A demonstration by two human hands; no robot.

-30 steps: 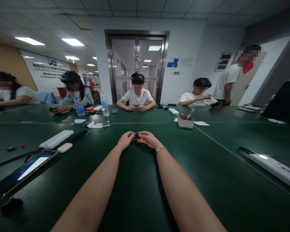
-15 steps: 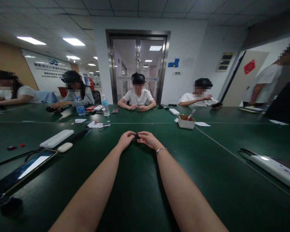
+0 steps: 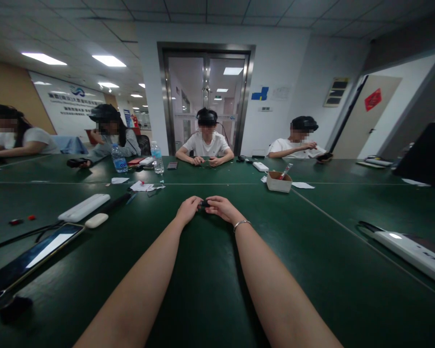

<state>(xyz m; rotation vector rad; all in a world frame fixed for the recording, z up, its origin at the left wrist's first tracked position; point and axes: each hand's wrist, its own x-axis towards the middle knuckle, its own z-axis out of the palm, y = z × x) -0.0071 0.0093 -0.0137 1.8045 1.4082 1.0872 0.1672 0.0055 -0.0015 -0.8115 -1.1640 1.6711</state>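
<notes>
Both my arms reach forward over the dark green table (image 3: 210,270). Between my fingertips is a small black object (image 3: 204,204), partly covered by the fingers and too small to name. My left hand (image 3: 188,210) is closed on its left end. My right hand (image 3: 222,208), with a silver bracelet (image 3: 242,224) at the wrist, pinches its right end. The hands are close together, just above or resting on the tabletop; which of these I cannot tell.
To the left lie a phone (image 3: 36,258), a white power bank (image 3: 84,208) and a white earbud case (image 3: 96,221). Ahead stand water bottles (image 3: 157,158) and a small box (image 3: 279,182). A white device (image 3: 413,246) lies right. Several people in headsets sit across.
My hands stay almost in place, with the small black object showing slightly more between them. At the far left a co-worker has raised a hand toward the head. The standing person at right is gone.
</notes>
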